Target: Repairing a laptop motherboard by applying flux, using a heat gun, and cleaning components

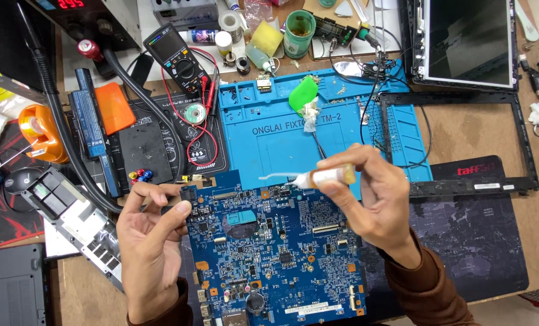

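A blue laptop circuit board (pixel 275 253) lies in front of me, studded with chips and connectors. My left hand (pixel 151 241) grips its upper left corner by a black connector, thumb on top. My right hand (pixel 372 193) holds a small syringe-like tube (pixel 327 177) of pale paste, its thin curved nozzle (pixel 275 177) pointing left above the board's upper edge.
A blue silicone work mat (pixel 269 133) lies behind the board, with a green pick and a wad of tissue. A multimeter (pixel 179 57), battery pack (pixel 91 118), black screen bezel (pixel 523 139) and laptop screen (pixel 468 39) stand around. A dark desk mat (pixel 481 241) lies at right.
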